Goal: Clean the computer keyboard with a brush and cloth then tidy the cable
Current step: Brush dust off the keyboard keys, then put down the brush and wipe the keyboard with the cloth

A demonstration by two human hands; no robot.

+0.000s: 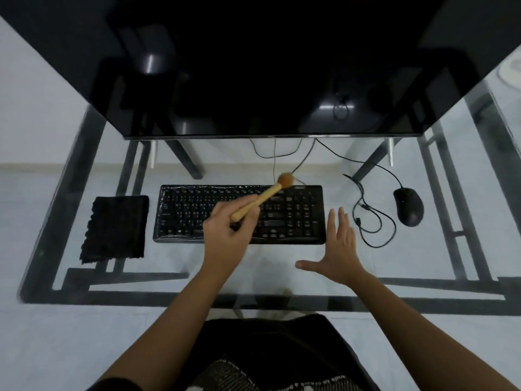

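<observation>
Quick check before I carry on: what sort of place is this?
Most likely a computer workstation at home or in an office: a glass desk with a big dark monitor, a keyboard and a mouse.

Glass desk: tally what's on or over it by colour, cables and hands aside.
Black: 4 (keyboard, cloth, mouse, monitor)
Tan wood: 1 (brush, gripped by the left hand)
Total: 5
</observation>
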